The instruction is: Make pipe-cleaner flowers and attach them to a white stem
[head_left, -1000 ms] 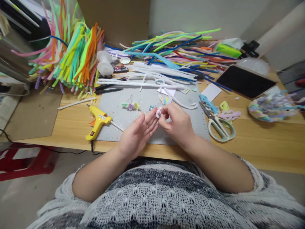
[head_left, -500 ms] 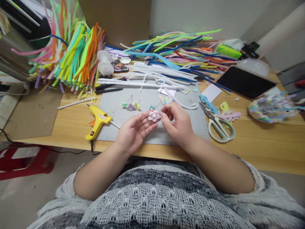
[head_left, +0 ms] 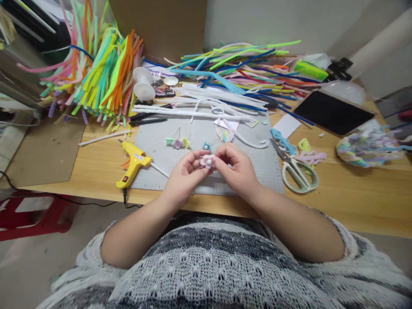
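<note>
A small pale pink flower (head_left: 207,161) with a white bead-like centre is held between both hands over the grey cutting mat (head_left: 154,137). My left hand (head_left: 185,176) grips its left side between thumb and fingers. From the right, my right hand (head_left: 236,169) pinches its other edge. Just behind the hands lies a small blue flower (head_left: 206,146). Farther left on the mat rest several little flowers on thin wire stems, among them a purple flower (head_left: 177,143). The fingertips behind the pink flower are partly hidden.
Left of the mat lies a yellow glue gun (head_left: 133,163) with its cord. Scissors (head_left: 298,171) and bent blue pipe cleaners (head_left: 283,140) lie to the right. White pipe cleaners (head_left: 222,96), a black-screened phone (head_left: 333,110) and a bundle of coloured pipe cleaners (head_left: 99,77) stand behind.
The pink flower lay on my open left palm before; now my left thumb and fingers have closed on it. My right hand has moved slightly left and pinches its edge.
</note>
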Motion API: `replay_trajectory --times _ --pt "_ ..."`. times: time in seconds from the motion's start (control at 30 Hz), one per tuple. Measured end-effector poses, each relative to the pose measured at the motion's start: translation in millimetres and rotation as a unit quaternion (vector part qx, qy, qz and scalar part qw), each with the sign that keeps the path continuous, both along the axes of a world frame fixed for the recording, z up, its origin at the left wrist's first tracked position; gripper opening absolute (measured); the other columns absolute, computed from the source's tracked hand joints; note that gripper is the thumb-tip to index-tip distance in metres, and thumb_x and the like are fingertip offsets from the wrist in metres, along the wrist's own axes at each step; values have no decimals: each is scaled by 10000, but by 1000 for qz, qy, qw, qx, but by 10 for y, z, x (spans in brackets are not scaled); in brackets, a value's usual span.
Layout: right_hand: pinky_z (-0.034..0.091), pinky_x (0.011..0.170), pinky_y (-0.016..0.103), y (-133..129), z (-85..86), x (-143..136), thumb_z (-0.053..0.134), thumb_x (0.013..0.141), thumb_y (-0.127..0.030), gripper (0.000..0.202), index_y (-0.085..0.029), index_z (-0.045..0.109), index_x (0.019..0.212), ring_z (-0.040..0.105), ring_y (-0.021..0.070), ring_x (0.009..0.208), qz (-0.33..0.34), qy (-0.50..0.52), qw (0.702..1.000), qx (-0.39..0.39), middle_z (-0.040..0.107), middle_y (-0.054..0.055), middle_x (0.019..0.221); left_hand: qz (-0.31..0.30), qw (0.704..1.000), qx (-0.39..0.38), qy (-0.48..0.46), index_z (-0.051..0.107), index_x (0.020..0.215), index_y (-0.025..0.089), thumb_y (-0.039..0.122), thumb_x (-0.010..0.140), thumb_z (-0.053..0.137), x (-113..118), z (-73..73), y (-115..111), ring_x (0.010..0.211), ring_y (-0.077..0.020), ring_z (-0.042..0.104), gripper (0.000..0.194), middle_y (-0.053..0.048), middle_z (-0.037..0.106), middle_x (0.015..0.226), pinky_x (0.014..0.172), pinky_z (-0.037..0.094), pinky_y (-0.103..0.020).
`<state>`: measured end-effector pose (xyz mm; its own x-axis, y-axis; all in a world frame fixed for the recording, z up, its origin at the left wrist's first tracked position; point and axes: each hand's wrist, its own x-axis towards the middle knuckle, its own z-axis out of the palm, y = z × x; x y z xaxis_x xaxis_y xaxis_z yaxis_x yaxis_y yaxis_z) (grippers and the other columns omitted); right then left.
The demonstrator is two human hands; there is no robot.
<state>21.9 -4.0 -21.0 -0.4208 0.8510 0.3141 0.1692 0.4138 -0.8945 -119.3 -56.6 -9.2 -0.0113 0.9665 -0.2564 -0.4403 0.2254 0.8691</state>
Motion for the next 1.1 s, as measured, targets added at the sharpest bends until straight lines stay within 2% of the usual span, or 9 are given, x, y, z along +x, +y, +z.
replay_trajectory --times 0.17,0.47,0.73,0.87,0.93,0.97,1.03,1.1 --pt "417 660 290 6 -43 -12 569 846 -274 126 -187 558 756 503 126 718 15 36 998 -50 529 5 753 31 998 21 53 608 865 146 208 696 728 18 20 6 755 -102 638 217 -11 673 814 812 512 -268" --pt "389 606 266 -23 36 -24 574 844 -243 133 -176 570 729 491 115 692 11 21 1000 -8 530 5 720 55 995 19 86 656 836 135 244 693 736 9 -6 15 659 -100 648 197 -11 695 721 717 543 -258" --pt "383 586 258 -46 34 -26 569 849 -250 155 -176 572 713 488 112 676 13 5 1000 -1 536 3 704 53 993 16 103 659 809 139 240 689 729 11 -22 2 588 -97 635 172 0 679 667 654 547 -256" --pt "410 628 268 -41 11 -19 557 857 -268 94 -191 578 807 503 114 710 3 27 999 -24 546 9 785 45 982 57 176 664 857 153 271 742 683 -36 -9 34 668 -122 645 166 -25 689 740 690 538 -287" --pt "416 645 271 -18 -4 -7 539 866 -274 83 -204 571 894 503 110 718 -32 55 997 -32 545 13 856 48 948 118 292 681 875 167 275 762 663 -106 20 98 764 -142 641 157 -47 688 824 714 522 -292" --pt "414 646 270 -2 -12 1 531 869 -273 89 -208 566 920 497 106 711 -53 68 996 -32 540 13 874 47 916 152 369 691 872 176 267 768 656 -148 37 142 813 -153 632 143 -55 682 862 724 512 -293" --pt "406 643 269 36 -34 15 523 870 -265 87 -210 563 923 480 100 688 -86 84 992 -28 525 7 864 38 830 193 522 703 879 193 234 786 627 -233 62 245 856 -170 611 126 -55 670 882 760 488 -312" --pt "402 642 269 72 -63 21 518 866 -256 81 -209 562 915 466 99 672 -98 88 991 -33 517 2 849 16 746 204 634 697 881 190 198 809 581 -292 61 351 872 -196 605 137 -57 677 873 793 464 -345"
